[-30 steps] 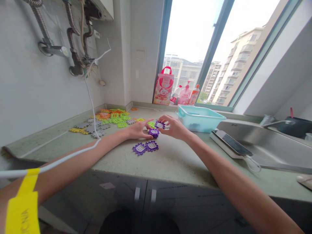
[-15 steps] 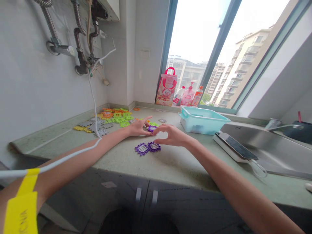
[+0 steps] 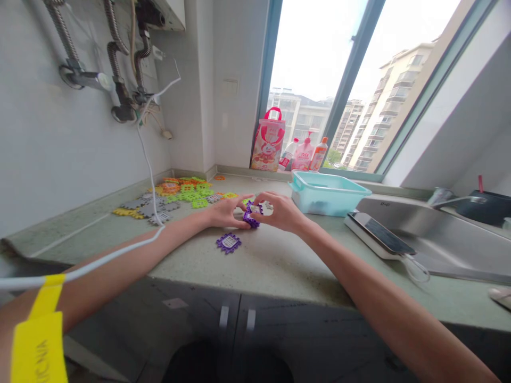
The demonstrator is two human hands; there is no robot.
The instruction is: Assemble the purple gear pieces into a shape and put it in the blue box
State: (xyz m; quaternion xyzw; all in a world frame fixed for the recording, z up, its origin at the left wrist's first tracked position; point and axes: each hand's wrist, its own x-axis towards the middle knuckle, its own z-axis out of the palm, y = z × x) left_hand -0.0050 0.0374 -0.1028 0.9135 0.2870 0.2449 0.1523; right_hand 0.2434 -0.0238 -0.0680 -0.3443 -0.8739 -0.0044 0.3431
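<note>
Notches of the purple toothed plastic tiles [image 3: 252,214], gripped between left hand [image 3: 225,211] and right hand [image 3: 279,211], should be aligned (edges square) before they are pressed together.

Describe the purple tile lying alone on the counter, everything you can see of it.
The single purple tile is a flat, square piece of what looks like plastic, with notched, toothed edges and a pale, grid-like centre panel. It lies flat on the speckled green counter, just in front of both hands, which touch it nowhere. The left hand and right hand hold other purple pieces behind it.
</note>
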